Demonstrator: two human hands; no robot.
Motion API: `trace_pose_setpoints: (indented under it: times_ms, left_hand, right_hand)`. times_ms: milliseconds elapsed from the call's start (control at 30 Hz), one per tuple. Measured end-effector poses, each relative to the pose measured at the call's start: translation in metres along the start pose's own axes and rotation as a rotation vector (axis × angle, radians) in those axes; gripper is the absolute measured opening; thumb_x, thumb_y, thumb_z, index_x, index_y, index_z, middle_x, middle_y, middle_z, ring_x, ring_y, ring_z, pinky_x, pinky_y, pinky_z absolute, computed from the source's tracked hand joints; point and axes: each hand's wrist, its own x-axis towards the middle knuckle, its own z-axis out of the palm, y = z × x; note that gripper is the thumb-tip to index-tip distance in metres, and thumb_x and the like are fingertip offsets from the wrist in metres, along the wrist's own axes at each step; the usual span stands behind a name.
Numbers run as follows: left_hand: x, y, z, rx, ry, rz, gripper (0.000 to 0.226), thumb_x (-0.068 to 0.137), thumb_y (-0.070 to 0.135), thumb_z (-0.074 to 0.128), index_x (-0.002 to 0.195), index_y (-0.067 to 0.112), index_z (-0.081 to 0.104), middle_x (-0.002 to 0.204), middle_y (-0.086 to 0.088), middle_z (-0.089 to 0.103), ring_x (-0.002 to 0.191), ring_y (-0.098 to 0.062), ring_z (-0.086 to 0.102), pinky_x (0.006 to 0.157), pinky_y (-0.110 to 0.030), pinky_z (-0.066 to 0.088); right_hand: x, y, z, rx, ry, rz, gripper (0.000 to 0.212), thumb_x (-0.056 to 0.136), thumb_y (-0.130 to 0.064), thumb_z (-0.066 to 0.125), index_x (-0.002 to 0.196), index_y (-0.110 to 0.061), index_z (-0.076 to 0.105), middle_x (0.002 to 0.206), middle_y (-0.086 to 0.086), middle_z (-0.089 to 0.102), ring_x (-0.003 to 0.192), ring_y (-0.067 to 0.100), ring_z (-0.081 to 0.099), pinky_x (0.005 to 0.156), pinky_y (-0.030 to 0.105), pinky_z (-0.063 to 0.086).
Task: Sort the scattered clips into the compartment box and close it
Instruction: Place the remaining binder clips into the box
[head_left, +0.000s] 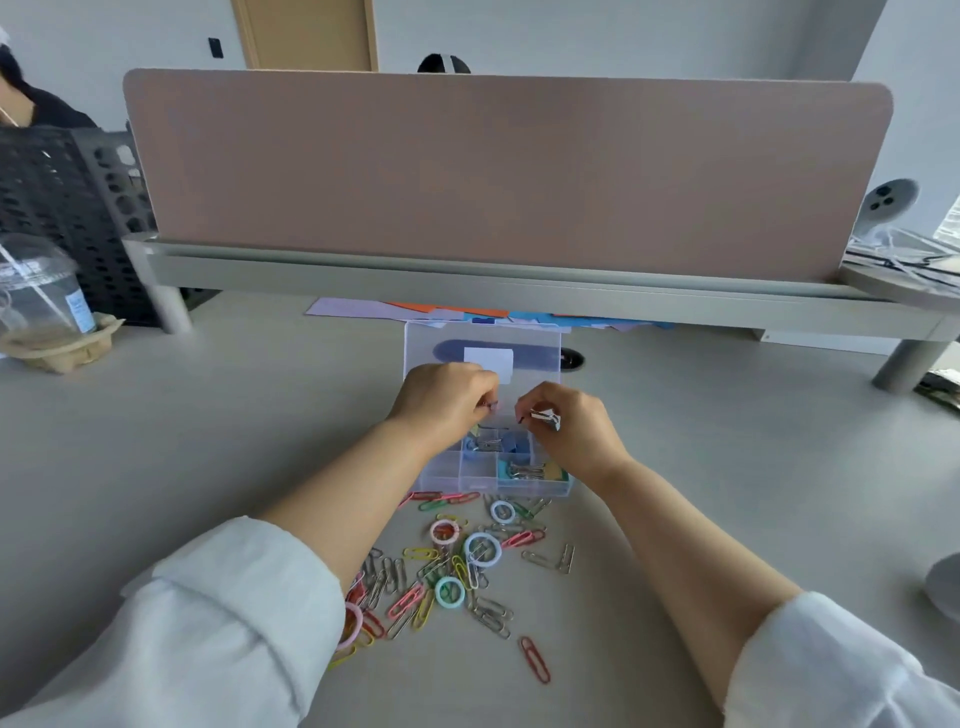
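A clear compartment box (535, 491) stands open on the desk, its lid (540, 340) tilted back. Binder clips (524, 470) lie in its right-hand compartments. Over the box's back row, my left hand (441, 402) pinches a small pink clip (491, 406). My right hand (571, 426) holds a silver binder clip (545, 418). In front of the box lies a scattered pile of coloured and silver paper clips (447, 571), with several pastel rings (482, 549) among them. One red paper clip (535, 659) lies apart, nearer to me.
A pink desk divider (509, 176) on a grey shelf (519, 293) runs across the back, with coloured paper (467, 312) under it. A plastic cup (39, 296) in a cardboard holder and a black crate (62, 208) stand at the left. Another person (21, 88) sits at the far left.
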Motion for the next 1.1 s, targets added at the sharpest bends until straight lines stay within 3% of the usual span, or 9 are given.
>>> trace_pose_setpoints:
  times_ms: [267, 367, 567, 733, 1100]
  left_hand:
    - [0.001, 0.001, 0.009, -0.023, -0.064, 0.05, 0.016, 0.085, 0.017, 0.061, 0.096, 0.008, 0.069, 0.1, -0.009, 0.069, 0.09, -0.028, 0.061, 0.07, -0.025, 0.037]
    - [0.001, -0.001, 0.007, -0.038, -0.087, 0.065, 0.017, 0.085, 0.016, 0.061, 0.098, 0.01, 0.07, 0.101, -0.007, 0.07, 0.091, -0.026, 0.062, 0.073, -0.027, 0.042]
    - [-0.001, -0.004, 0.002, -0.008, -0.155, 0.092, 0.018, 0.086, 0.015, 0.058, 0.1, 0.012, 0.069, 0.107, -0.005, 0.069, 0.095, -0.025, 0.062, 0.079, -0.029, 0.046]
    - [-0.003, -0.001, 0.004, 0.049, -0.094, 0.11, 0.02, 0.088, 0.018, 0.056, 0.102, 0.015, 0.069, 0.107, -0.003, 0.068, 0.1, -0.024, 0.059, 0.076, -0.028, 0.043]
    - [0.006, -0.008, -0.003, -0.053, -0.301, 0.066, 0.024, 0.087, 0.011, 0.058, 0.105, 0.019, 0.071, 0.108, -0.004, 0.071, 0.097, -0.024, 0.062, 0.084, -0.031, 0.05]
  right_hand:
    - [-0.003, 0.001, 0.001, -0.083, -0.045, -0.023, 0.02, 0.08, -0.007, 0.055, 0.088, -0.019, 0.068, 0.098, 0.008, 0.07, 0.09, 0.026, 0.062, 0.085, 0.038, 0.053]
    - [-0.005, -0.002, -0.002, -0.12, -0.052, 0.0, 0.023, 0.083, -0.009, 0.055, 0.099, -0.018, 0.068, 0.107, 0.011, 0.067, 0.095, 0.029, 0.06, 0.086, 0.034, 0.05]
    - [-0.006, -0.007, -0.005, -0.29, -0.043, -0.088, 0.035, 0.085, 0.003, 0.043, 0.102, -0.011, 0.07, 0.115, 0.01, 0.062, 0.107, 0.029, 0.052, 0.086, 0.034, 0.047]
    - [-0.007, -0.009, -0.009, -0.436, -0.151, -0.126, 0.048, 0.085, 0.002, 0.039, 0.11, -0.028, 0.068, 0.113, 0.006, 0.059, 0.103, 0.028, 0.047, 0.088, 0.035, 0.041]
    - [-0.007, -0.011, -0.007, -0.527, -0.109, -0.076, 0.036, 0.087, -0.005, 0.042, 0.108, -0.021, 0.067, 0.114, 0.003, 0.067, 0.109, 0.027, 0.05, 0.09, 0.033, 0.04]
